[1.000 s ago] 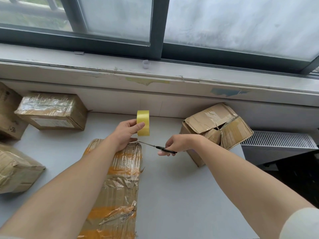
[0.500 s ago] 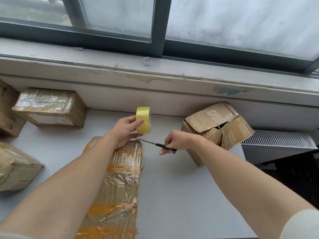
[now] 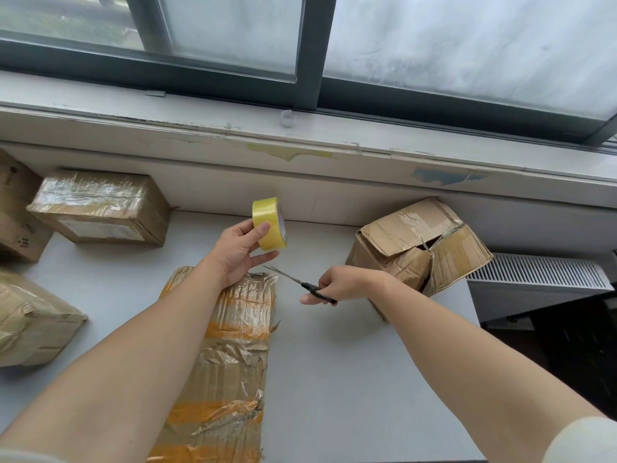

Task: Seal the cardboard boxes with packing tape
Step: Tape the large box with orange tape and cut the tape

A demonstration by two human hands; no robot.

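My left hand [image 3: 241,250] holds a yellow roll of packing tape [image 3: 270,224] up above the far end of a long flat cardboard box [image 3: 230,359], which is wrapped in clear and orange tape and lies lengthwise under my left forearm. My right hand [image 3: 337,284] grips black-handled scissors [image 3: 300,285] just right of that box end, blades nearly closed and pointing left toward the tape roll. A brown box with torn, loose top flaps [image 3: 414,242] stands at the right behind my right hand.
A taped box [image 3: 100,205] sits at the back left of the grey table [image 3: 350,379], with two more boxes at the left edge [image 3: 16,208] [image 3: 33,322]. A window sill [image 3: 300,142] runs behind. A white radiator [image 3: 537,279] is right of the table.
My left hand has lifted the tape roll slightly and tilted it so its side face shows. The scissors have drawn a little to the right, away from the roll.
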